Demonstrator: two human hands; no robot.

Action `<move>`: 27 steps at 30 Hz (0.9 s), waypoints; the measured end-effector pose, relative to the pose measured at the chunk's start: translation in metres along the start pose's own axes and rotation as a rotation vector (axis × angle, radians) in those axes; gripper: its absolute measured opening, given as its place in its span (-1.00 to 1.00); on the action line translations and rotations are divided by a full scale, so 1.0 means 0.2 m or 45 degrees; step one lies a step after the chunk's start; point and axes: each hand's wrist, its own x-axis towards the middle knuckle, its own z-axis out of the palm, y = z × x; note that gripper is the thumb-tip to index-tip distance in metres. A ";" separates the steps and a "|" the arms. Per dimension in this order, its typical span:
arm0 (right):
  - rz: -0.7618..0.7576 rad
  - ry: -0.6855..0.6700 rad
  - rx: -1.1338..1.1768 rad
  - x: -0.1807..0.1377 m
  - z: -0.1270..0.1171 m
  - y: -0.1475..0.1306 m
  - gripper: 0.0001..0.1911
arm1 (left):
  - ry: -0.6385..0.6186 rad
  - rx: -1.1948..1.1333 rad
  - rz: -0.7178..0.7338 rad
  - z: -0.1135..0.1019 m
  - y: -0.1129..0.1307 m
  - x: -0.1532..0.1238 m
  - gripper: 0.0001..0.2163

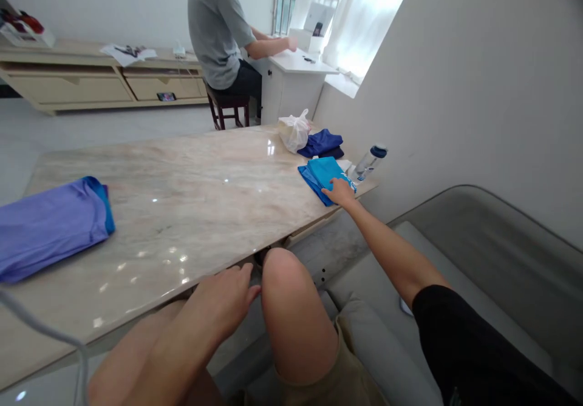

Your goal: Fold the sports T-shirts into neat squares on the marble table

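Reach stage, looks like: right hand (339, 192) lies flat and open on the folded blue cloth (324, 174), right-centre of frame, on the marble table (204, 187). Left hand (225, 300) rests loose and empty, bottom-centre. Lifting would need fingers curled under the cloth's edge.

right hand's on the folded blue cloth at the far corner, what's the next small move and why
Probably close the right hand on the folded blue cloth and draw it along the table toward the body. The hand lies flat on its near corner with the arm stretched out, and a bottle lies right beside it, so pulling away from that seems safest.
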 end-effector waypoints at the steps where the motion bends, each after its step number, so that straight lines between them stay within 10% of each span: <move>1: 0.006 0.013 -0.034 0.03 0.03 0.00 -0.41 | 0.009 -0.063 0.048 0.04 -0.02 -0.01 -0.64; 12: -0.142 0.499 0.234 -0.07 -0.13 -0.17 -0.57 | 0.752 -0.082 -0.287 -0.14 -0.09 -0.09 -0.75; 21: -0.598 0.802 1.103 -0.37 -0.58 -1.03 -0.58 | 0.913 -0.216 -0.429 -0.45 -0.19 -0.14 -0.72; 27: -0.795 0.439 1.319 -0.54 -0.59 -1.43 -0.65 | 0.913 -0.359 -0.510 -0.54 -0.31 -0.02 -0.48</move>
